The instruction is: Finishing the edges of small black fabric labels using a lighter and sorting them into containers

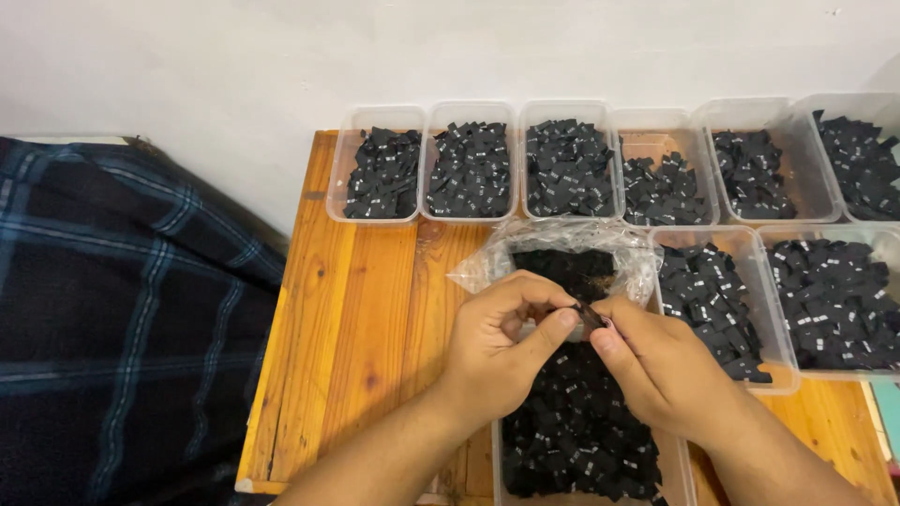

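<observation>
My left hand (497, 349) and my right hand (661, 367) meet over the wooden table (366, 309), both pinching one small black fabric label (589, 315) between thumbs and forefingers. Beneath them stands a clear plastic tub (677, 473) heaped with the same black labels with white marks. Just behind the hands lies an open clear plastic bag (497, 255) holding more black labels.
A row of clear tubs (376, 117) filled with black labels lines the table's far edge against the white wall, with two more tubs (750, 245) at the right. A dark blue plaid cloth (122, 319) lies left of the table.
</observation>
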